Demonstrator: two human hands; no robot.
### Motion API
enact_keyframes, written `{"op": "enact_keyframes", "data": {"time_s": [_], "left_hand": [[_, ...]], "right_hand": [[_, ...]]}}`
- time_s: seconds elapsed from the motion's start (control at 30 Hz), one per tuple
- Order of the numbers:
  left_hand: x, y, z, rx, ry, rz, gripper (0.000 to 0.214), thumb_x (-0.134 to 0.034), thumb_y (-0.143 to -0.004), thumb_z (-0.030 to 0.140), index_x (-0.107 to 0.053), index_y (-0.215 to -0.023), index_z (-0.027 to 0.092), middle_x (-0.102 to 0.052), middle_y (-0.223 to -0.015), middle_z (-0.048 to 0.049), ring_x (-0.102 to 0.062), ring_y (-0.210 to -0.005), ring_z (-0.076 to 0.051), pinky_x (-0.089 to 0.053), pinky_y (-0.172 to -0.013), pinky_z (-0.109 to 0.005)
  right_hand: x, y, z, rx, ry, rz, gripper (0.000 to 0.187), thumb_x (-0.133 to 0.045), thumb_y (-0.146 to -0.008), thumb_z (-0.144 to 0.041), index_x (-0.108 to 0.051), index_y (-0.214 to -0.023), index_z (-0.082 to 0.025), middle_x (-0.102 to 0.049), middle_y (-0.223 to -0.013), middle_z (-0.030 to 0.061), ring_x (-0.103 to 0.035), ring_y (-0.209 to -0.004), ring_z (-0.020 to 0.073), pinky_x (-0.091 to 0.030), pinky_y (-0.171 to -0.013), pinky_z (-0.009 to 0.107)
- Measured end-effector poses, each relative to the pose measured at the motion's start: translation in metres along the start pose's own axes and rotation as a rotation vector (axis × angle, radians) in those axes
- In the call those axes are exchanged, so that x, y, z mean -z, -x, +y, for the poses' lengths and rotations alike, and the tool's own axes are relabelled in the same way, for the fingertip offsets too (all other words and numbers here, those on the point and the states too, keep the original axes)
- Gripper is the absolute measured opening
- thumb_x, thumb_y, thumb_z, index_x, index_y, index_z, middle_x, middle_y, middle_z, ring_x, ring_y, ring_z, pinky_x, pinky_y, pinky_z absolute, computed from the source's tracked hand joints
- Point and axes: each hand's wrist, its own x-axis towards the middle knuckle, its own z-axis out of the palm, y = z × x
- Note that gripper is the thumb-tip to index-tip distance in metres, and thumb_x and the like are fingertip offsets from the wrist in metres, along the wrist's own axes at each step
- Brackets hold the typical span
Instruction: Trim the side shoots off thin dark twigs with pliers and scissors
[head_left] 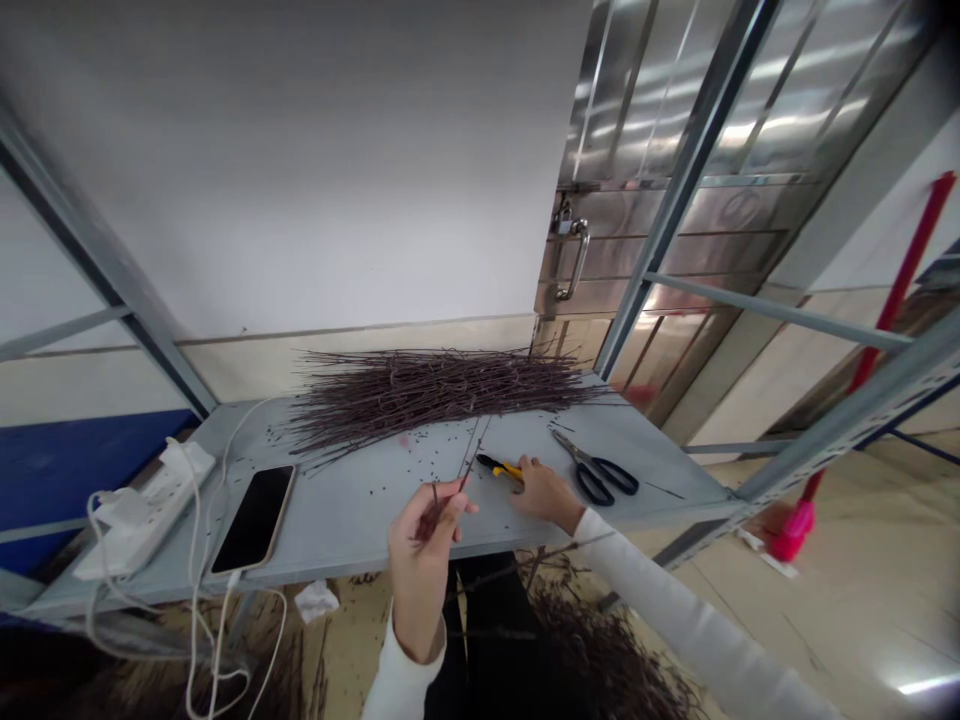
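A thin dark twig (448, 505) is sitting in the left hand (420, 560), its grip closed, with thumb and fingers pinching the lower part while the tip is pointing up and away over the bench (360, 530). The right hand (544, 495) is lying on the bench just beside the twig's tip, its fingers touching the yellow handle of a pair of cutters (501, 468), though I cannot tell whether that grip is closing around them. Scissors (596, 472) with black loops are lying just to the right of that hand. Behind both hands, a long heap of twigs (442, 395) is stretching across the bench against the wall, with dark bits (420, 465) scattering in front of it. Toward the bench's left end, a phone (253, 518) is lying near a power strip (142, 510), and white cables (196, 560) are trailing over the edge. Below, more twigs (600, 650) are piling on the floor, and a crumpled tissue (316, 601) is lying there too. A steel door (675, 200) is standing beyond the bench.
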Motion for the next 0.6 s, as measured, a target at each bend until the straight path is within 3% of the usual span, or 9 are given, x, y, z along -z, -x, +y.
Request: {"op": "enact_keyframes", "data": {"time_s": [0.1,0.2,0.33,0.5,0.6], "left_hand": [[0.000,-0.002,-0.002,0.012,-0.008,0.009,0.022,-0.066,-0.079,0.036,-0.069,-0.087,0.015,-0.070,-0.070,-0.0042,-0.043,-0.049,-0.009,-0.040,-0.048,-0.021],[-0.001,-0.006,-0.003,0.004,0.001,0.048,0.021,-0.065,-0.080,0.035,-0.068,-0.086,0.015,-0.072,-0.075,-0.0069,-0.046,-0.051,-0.010,-0.041,-0.050,-0.022],[-0.004,-0.010,-0.002,0.000,-0.006,0.068,0.019,-0.067,-0.077,0.034,-0.068,-0.082,0.016,-0.074,-0.092,-0.0094,-0.047,-0.051,-0.009,-0.042,-0.051,-0.022],[-0.007,-0.011,0.001,0.039,0.012,0.039,0.021,-0.070,-0.072,0.036,-0.069,-0.077,0.016,-0.072,-0.106,-0.0127,-0.048,-0.049,-0.009,-0.043,-0.049,-0.023],[-0.007,-0.011,0.001,0.050,0.007,0.032,0.022,-0.071,-0.071,0.037,-0.069,-0.079,0.016,-0.073,-0.099,-0.0111,-0.048,-0.049,-0.009,-0.042,-0.048,-0.023]], "right_hand": [[0.019,0.007,0.007,0.119,-0.143,-0.044,0.023,-0.057,-0.075,-0.023,-0.056,-0.097,-0.014,-0.066,-0.094,0.0099,-0.063,-0.085,0.0216,-0.046,-0.077,0.031],[0.039,0.022,0.008,0.264,-0.351,-0.055,0.027,-0.052,-0.079,-0.025,-0.051,-0.105,-0.019,-0.063,-0.094,0.0024,-0.060,-0.079,0.0144,-0.046,-0.072,0.026],[0.061,0.045,0.004,0.419,-0.639,-0.023,0.038,-0.054,-0.077,-0.024,-0.046,-0.114,-0.019,-0.056,-0.088,0.0005,-0.055,-0.075,0.0133,-0.045,-0.070,0.026],[0.076,0.060,-0.002,0.493,-0.637,0.035,0.040,-0.057,-0.076,-0.020,-0.047,-0.114,-0.020,-0.056,-0.098,0.0037,-0.053,-0.084,0.0152,-0.044,-0.079,0.027],[0.082,0.063,-0.008,0.527,-0.632,0.046,0.040,-0.057,-0.075,-0.018,-0.047,-0.114,-0.021,-0.056,-0.098,0.0035,-0.054,-0.082,0.0149,-0.044,-0.078,0.027]]}}
